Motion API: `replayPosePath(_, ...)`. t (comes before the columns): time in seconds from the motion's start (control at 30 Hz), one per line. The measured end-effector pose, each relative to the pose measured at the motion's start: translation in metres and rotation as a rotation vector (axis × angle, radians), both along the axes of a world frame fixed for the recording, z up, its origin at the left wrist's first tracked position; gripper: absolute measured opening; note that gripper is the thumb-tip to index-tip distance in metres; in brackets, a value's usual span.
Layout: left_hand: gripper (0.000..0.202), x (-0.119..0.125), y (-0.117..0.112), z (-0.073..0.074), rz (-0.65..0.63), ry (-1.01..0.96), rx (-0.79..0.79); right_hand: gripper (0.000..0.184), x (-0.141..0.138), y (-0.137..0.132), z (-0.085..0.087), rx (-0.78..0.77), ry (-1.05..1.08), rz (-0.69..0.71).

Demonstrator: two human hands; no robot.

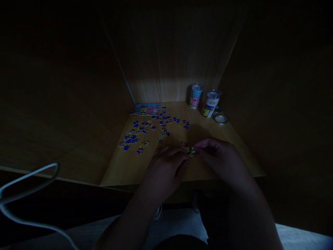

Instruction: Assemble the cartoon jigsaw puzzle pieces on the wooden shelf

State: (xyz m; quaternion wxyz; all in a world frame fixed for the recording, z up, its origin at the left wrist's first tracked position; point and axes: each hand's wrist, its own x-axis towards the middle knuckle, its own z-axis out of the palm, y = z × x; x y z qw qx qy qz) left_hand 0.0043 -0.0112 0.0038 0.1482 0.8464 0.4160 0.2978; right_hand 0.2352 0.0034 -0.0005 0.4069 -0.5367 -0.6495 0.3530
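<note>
Near the front of the wooden desk, my right hand (218,152) pinches a small jigsaw puzzle piece (193,149) between thumb and forefinger. That piece is at the right edge of a small joined patch of puzzle pieces (187,150); whether it is locked in, I cannot tell. My left hand (169,163) lies over the left side of the patch, its fingers bent and its thumb at the near edge. The left fingertips are partly hidden. Loose puzzle pieces (131,138), several of them blue side up, spread across the left and middle of the desk.
A cartoon picture sheet (148,109) lies at the back left. Two cartoon-printed cans, one pink and blue (195,97), the other with a white label (211,104), stand at the back right beside a round lid (221,119). Wooden panels enclose the desk. A white cable (31,224) hangs lower left.
</note>
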Motion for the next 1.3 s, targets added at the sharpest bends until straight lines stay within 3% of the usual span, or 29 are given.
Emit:
replayPosePath(0.27, 0.016, 0.002, -0.001, 0.001, 0.025, 0.003, -0.005, 0.016, 0.003, 0.001, 0.004, -0.029, -0.118, 0.109)
replayPosePath(1.3, 0.015, 0.002, -0.001, -0.002, 0.042, 0.041, 0.019, 0.009, -0.014, 0.001, 0.003, 0.083, -0.35, -0.013)
